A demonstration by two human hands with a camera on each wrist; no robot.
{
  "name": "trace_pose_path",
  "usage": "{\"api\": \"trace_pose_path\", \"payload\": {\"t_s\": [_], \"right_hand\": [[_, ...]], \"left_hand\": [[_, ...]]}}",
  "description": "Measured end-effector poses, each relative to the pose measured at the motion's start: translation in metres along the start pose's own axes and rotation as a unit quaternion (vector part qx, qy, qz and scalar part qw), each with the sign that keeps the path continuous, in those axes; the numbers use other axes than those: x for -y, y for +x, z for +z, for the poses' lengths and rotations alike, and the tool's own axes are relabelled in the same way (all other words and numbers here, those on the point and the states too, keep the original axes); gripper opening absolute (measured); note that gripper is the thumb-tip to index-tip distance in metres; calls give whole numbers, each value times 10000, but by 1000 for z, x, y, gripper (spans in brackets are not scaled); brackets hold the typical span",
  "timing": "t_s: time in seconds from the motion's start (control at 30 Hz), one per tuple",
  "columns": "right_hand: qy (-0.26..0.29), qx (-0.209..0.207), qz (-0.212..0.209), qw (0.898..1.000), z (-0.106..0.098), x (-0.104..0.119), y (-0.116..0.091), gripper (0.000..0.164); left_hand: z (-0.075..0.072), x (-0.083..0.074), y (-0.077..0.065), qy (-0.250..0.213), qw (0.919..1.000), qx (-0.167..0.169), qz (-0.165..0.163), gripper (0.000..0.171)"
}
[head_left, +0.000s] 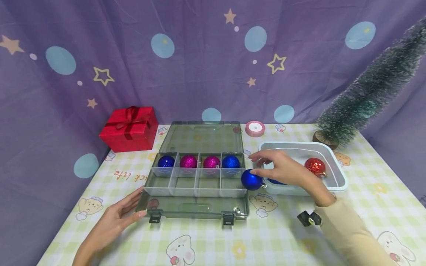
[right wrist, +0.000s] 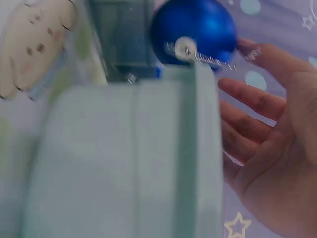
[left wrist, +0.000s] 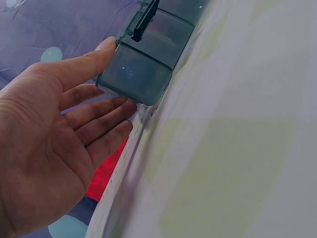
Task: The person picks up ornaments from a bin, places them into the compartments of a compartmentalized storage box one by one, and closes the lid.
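A see-through grey divided box (head_left: 196, 211) lies open on the table. Across its back compartments sit a shiny dark blue bauble (head_left: 166, 162), two magenta glitter baubles (head_left: 188, 162) and a blue glitter bauble (head_left: 231, 162). My right hand (head_left: 283, 167) holds a matte blue bauble (head_left: 252, 180) by thumb and fingers, at the box's right end; its metal cap points right. That hand reaches over a pale plastic tub (head_left: 341, 179) with a red bauble (head_left: 314, 167) and a partly hidden blue one. At the box's front left corner, the loosely extended fingers and thumb of my left hand (head_left: 114, 218) touch it.
A red gift box (head_left: 129, 129) stands at the back left. Behind the tub, a small frosted tree (head_left: 369, 88) on a wooden base leans right. A pink ribbon roll (head_left: 255, 128) lies by the raised lid (head_left: 206, 138). Two black latches (head_left: 228, 219) stick out in front.
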State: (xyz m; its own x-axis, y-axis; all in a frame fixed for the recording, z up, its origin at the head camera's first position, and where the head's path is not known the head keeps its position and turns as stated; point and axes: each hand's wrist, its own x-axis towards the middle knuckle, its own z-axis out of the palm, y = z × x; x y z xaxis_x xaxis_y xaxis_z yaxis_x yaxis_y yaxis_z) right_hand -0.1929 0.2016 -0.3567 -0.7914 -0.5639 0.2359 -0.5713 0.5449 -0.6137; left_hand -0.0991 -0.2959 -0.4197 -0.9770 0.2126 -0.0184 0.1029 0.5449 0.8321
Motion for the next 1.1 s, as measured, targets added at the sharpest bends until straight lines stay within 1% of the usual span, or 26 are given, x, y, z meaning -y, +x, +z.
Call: {"api": "trace_pose_path", "payload": {"t_s": [0.1, 0.23, 0.3, 0.4, 0.5, 0.6, 0.73, 0.9, 1.1], "right_hand": [[-168, 119, -173, 9996, 7, 4, -2, 36], [-440, 154, -374, 9982, 11, 7, -8, 35], [-515, 188, -422, 9976, 11, 8, -8, 34], [-564, 249, -368, 9974, 11, 9, -7, 36], [-491, 316, -239, 9980, 10, 12, -5, 38], [-310, 276, -168, 9990, 11, 15, 0, 40], [-61, 203, -209, 9996, 13, 16, 8, 40], [131, 267, -175, 9994, 17, 17, 17, 41], [163, 337, -149, 9992, 20, 20, 22, 42]], "left_hand": [[-1, 0, 0, -16, 10000, 19, 9, 72], [-2, -1, 1, 77, 10000, -11, 27, 73], [-3, -1, 1, 105, 9999, -32, 64, 72], [-2, 0, 0, 77, 9999, -14, 119, 72], [-1, 0, 0, 42, 9999, 18, 145, 71], [-1, 0, -1, 52, 9999, 9, 113, 71], [-1, 0, 0, 110, 9999, -23, 112, 71], [0, 1, 0, 125, 9998, -39, 160, 71], [0, 0, -1, 129, 9997, -38, 215, 71]]}}
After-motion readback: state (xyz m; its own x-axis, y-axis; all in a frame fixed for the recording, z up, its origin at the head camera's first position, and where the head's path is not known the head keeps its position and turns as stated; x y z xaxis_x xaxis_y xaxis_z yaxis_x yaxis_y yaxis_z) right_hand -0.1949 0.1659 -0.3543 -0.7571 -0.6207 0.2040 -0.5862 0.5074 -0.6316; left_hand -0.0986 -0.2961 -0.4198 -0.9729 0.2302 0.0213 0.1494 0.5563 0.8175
